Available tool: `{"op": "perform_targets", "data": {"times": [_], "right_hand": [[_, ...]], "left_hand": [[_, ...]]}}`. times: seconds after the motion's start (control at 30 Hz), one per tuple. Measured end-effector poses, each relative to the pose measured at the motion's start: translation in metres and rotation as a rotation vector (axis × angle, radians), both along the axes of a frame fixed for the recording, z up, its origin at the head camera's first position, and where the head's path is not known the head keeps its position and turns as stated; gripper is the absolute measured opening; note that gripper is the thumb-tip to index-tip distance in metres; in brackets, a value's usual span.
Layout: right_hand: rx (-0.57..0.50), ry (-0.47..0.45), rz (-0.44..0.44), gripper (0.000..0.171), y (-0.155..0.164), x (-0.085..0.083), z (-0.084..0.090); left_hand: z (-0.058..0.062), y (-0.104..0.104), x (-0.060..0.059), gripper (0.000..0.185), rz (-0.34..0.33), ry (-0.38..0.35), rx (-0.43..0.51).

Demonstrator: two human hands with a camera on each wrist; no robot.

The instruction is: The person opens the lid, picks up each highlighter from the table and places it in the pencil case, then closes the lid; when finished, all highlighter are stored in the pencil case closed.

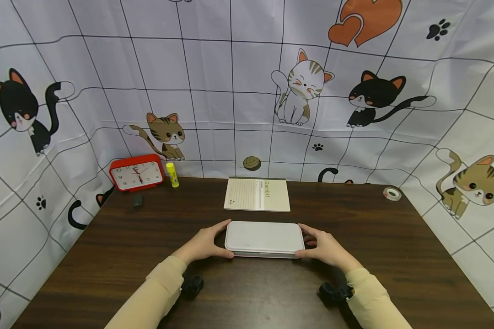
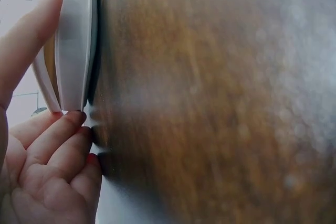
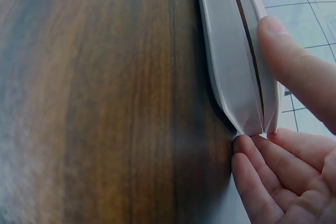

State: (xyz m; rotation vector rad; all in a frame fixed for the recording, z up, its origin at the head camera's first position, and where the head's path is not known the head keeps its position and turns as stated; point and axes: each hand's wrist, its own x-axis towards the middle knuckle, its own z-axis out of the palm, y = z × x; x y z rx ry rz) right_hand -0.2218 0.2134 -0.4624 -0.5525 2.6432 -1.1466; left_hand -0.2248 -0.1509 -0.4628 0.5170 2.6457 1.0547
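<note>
A flat white lidded case (image 1: 265, 236) with rounded corners lies on the dark wooden table, long side toward me. My left hand (image 1: 201, 244) holds its left end, thumb at the near corner and fingers toward the far corner. At the right end, my right hand (image 1: 328, 249) grips it the same way. In the left wrist view, a gap runs along the side of the case (image 2: 73, 45) between lid and base. A narrower gap shows along the case (image 3: 231, 56) in the right wrist view. What the case contains is hidden.
Behind the case lies a cream notebook (image 1: 257, 195). At the back left stand a red alarm clock (image 1: 136, 172) and a yellow glue stick (image 1: 172, 175), with a small dark block (image 1: 138, 201) in front. A tape roll (image 1: 392, 193) lies back right. A cat-print curtain encloses the table.
</note>
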Motion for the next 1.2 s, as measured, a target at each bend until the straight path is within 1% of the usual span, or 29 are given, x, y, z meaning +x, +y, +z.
{"op": "perform_targets", "data": {"times": [0.23,0.47,0.63,0.8,1.1,1.2], "right_hand": [[0.01,0.005,-0.004,0.089,0.0,0.0007,0.0002],[0.02,0.007,-0.007,0.089,-0.0005,0.0013,0.0003],[0.025,0.0,-0.008,0.089,-0.0009,0.0029,0.0021],[0.032,0.002,-0.012,0.09,-0.0014,0.003,0.0025],[0.04,0.008,-0.028,0.091,-0.0039,0.0024,0.0028],[0.043,0.007,-0.032,0.091,-0.0039,0.002,0.0026]], "left_hand": [[0.0021,-0.0009,-0.0004,0.102,-0.011,-0.006,-0.01],[0.002,-0.0032,-0.0021,0.097,-0.032,-0.009,-0.024],[0.0023,-0.0023,-0.0017,0.097,-0.028,-0.011,-0.004],[0.0046,0.0,-0.0003,0.096,-0.009,-0.025,0.011],[0.0061,0.0026,-0.002,0.098,-0.007,0.001,-0.046],[0.0073,0.0032,-0.0029,0.098,-0.006,-0.004,-0.053]]}}
